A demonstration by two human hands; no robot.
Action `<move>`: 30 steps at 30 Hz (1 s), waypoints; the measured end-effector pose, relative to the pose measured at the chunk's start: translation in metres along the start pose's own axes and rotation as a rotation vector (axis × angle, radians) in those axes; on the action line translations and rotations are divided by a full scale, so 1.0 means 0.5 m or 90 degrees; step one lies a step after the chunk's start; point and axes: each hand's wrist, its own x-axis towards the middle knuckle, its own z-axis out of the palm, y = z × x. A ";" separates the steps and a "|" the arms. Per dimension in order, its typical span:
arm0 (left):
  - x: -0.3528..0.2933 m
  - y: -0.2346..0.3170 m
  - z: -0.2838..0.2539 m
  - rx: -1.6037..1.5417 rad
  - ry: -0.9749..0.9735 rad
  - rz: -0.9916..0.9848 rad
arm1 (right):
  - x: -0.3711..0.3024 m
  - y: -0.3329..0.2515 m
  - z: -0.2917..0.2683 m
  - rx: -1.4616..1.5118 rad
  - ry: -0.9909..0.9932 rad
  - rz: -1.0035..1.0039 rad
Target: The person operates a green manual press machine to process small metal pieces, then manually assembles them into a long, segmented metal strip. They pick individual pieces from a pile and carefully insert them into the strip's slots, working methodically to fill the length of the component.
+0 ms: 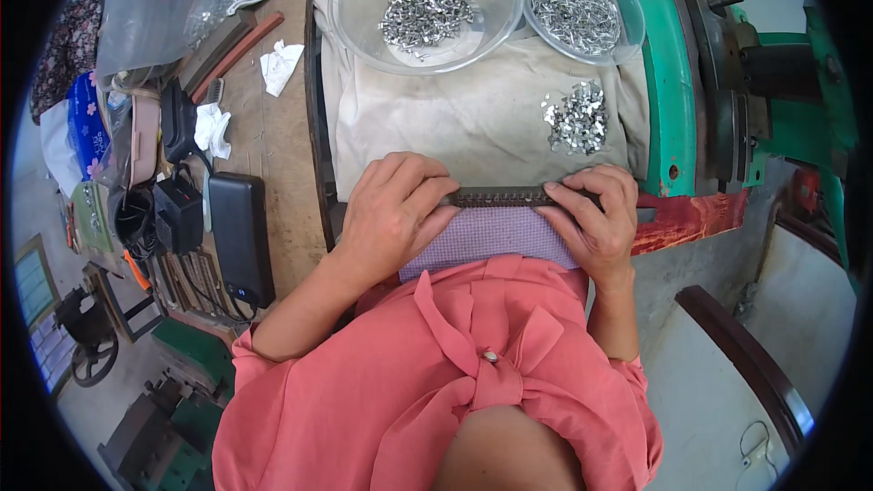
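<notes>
Gripping dark bar (505, 197) crosswise, both hands (396, 209)

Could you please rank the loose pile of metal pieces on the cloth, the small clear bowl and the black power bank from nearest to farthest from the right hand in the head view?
From the right hand:
1. Loose pile of metal pieces, on the cloth just beyond the hand.
2. Small clear bowl, farther back, beside the green machine.
3. Black power bank, far left on the wooden bench.

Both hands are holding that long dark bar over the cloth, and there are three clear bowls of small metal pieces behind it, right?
Not quite: the head view shows two clear bowls, not three; the third lot of metal pieces lies loose on the cloth. The left hand and right hand do hold the dark bar.
</notes>
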 end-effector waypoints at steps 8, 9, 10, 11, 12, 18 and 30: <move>-0.002 -0.001 0.004 -0.014 0.001 -0.016 | -0.002 -0.001 -0.002 0.024 -0.015 0.067; -0.002 -0.001 0.004 -0.015 0.001 -0.016 | -0.002 -0.001 -0.003 0.024 -0.015 0.066; -0.002 -0.001 0.003 -0.016 0.002 -0.016 | -0.001 -0.001 -0.003 0.025 -0.015 0.066; -0.002 -0.001 0.003 -0.017 0.002 -0.016 | -0.001 -0.001 -0.003 0.025 -0.015 0.065; -0.003 -0.002 0.004 -0.016 0.003 -0.017 | -0.001 0.000 -0.003 0.026 -0.017 0.062; -0.003 0.001 0.003 -0.019 -0.001 -0.028 | 0.001 0.004 -0.004 0.033 -0.023 0.052; -0.004 0.002 0.004 -0.007 -0.002 -0.026 | 0.007 0.004 -0.007 0.039 -0.047 0.062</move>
